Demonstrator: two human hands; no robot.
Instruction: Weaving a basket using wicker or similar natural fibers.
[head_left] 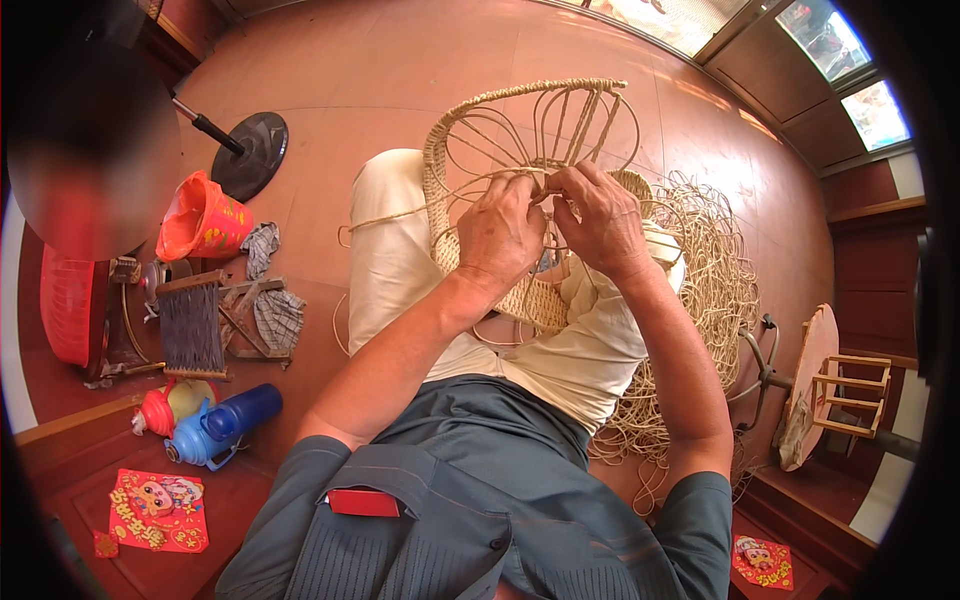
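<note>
Straw-coloured and curved, a woven piece (436,165) is pinched by the left hand (503,228) and right hand (602,212), close together above cream trousers (392,240); loose cord (715,265) is heaped on the floor (320,65).

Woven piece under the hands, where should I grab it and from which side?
Probably by its wrapped rim, from the far side: it arcs out there as a thick band, clear of the left hand and right hand. I'd avoid the cords inside it: they look thin and openly spaced, so may bend.
</note>
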